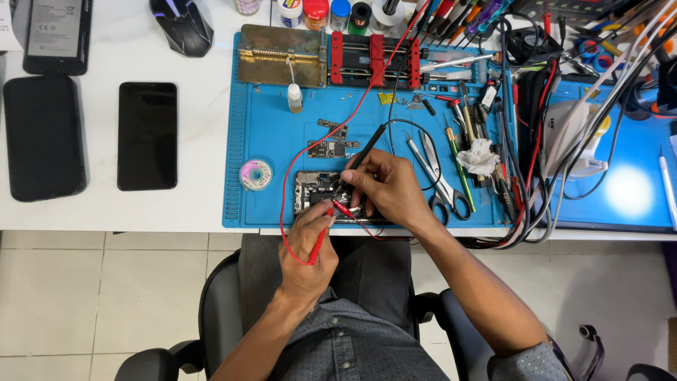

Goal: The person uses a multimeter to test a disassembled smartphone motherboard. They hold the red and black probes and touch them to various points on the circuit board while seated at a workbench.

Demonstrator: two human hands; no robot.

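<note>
An opened phone (310,191) with bare circuitry lies at the front edge of the blue work mat (268,127). My left hand (307,250) grips a red test probe (321,236) whose tip touches the phone's board. My right hand (386,187) pinches a black test probe (363,154), its tip also down on the board. A red lead (331,134) and a black lead run from the probes toward the back of the mat. The phone's right part is hidden under my right hand.
A small circuit board (330,147) lies on the mat. So do a solder wick spool (255,174), a small white bottle (295,97), scissors (444,190) and tweezers. Two dark phones (147,135) rest on the white table at left, a mouse (182,25) behind. Tangled cables (536,176) crowd the right.
</note>
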